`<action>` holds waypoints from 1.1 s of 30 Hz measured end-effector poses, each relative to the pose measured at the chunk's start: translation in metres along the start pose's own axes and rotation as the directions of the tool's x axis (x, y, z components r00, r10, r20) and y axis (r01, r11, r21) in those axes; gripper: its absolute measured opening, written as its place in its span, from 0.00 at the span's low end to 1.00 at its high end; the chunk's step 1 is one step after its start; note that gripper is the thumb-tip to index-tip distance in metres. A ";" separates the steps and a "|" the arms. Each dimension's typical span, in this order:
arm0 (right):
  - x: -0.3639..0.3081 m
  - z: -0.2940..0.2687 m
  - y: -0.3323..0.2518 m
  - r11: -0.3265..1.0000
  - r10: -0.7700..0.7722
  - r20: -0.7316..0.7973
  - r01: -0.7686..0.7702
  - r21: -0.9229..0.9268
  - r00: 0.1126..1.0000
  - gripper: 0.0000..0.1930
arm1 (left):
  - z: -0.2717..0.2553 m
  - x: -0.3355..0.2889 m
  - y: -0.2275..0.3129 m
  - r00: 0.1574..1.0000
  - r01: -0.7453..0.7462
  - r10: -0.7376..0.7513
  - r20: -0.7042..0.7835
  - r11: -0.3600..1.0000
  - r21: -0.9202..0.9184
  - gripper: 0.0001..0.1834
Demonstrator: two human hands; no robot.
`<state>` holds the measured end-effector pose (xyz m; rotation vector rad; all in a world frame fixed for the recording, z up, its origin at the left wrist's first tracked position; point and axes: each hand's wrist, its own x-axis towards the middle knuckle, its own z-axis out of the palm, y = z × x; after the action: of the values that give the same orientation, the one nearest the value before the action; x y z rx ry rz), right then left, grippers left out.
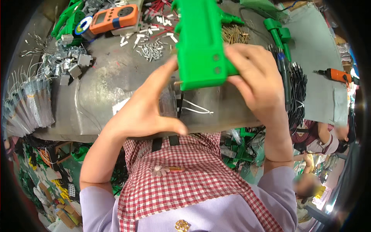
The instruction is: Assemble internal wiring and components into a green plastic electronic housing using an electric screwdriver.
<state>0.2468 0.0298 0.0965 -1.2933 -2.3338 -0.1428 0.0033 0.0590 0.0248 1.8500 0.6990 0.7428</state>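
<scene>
One green casing point(201, 50) between two hands point(148, 102) point(258, 79)

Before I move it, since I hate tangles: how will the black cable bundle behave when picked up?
The bundle will probably flop, since its cables are thin and bent. The many separate ends at its top could snag.

Tabletop point(116, 79) leaves room mid-left; green housing point(201, 50) (held up) blocks centre.
</scene>
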 end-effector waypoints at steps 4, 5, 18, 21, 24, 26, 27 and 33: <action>-0.038 0.027 -0.022 0.878 0.036 0.040 -0.051 0.476 0.999 0.30 | 0.020 -0.013 -0.028 0.986 -0.109 0.067 0.154 0.952 0.286 0.36; -0.049 0.040 -0.024 0.898 0.016 0.000 -0.014 0.439 1.000 0.29 | 0.021 -0.012 -0.030 0.985 -0.107 0.064 0.160 0.954 0.282 0.36; -0.043 0.038 -0.005 0.996 0.007 0.246 0.015 -0.090 0.969 0.21 | 0.025 -0.008 -0.025 0.998 -0.048 0.064 -0.005 0.796 0.604 0.39; -0.032 0.038 -0.012 0.999 0.027 0.305 -0.019 -0.029 0.952 0.24 | 0.025 -0.008 -0.027 0.997 -0.044 0.076 -0.027 0.792 0.609 0.39; -0.036 0.042 -0.012 0.997 -0.019 0.300 0.039 -0.062 0.954 0.21 | 0.027 -0.011 -0.028 0.998 -0.026 0.060 -0.036 0.793 0.608 0.40; -0.045 0.050 -0.016 0.997 0.012 0.273 0.008 -0.071 0.962 0.22 | 0.029 -0.009 -0.026 0.998 -0.024 0.054 -0.033 0.802 0.597 0.40; -0.049 0.052 -0.017 0.996 0.058 0.245 -0.038 -0.084 0.968 0.22 | 0.031 -0.007 -0.025 0.997 -0.021 0.060 -0.046 0.803 0.595 0.40; -0.060 0.055 0.005 0.895 0.113 0.246 -0.206 0.395 0.963 0.22 | 0.039 -0.012 -0.026 0.994 0.035 0.043 -0.104 0.761 0.648 0.36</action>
<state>0.2590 0.0031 0.0200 -1.3194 -2.2455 0.5519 0.0211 0.0371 -0.0137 2.4506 1.1343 0.6529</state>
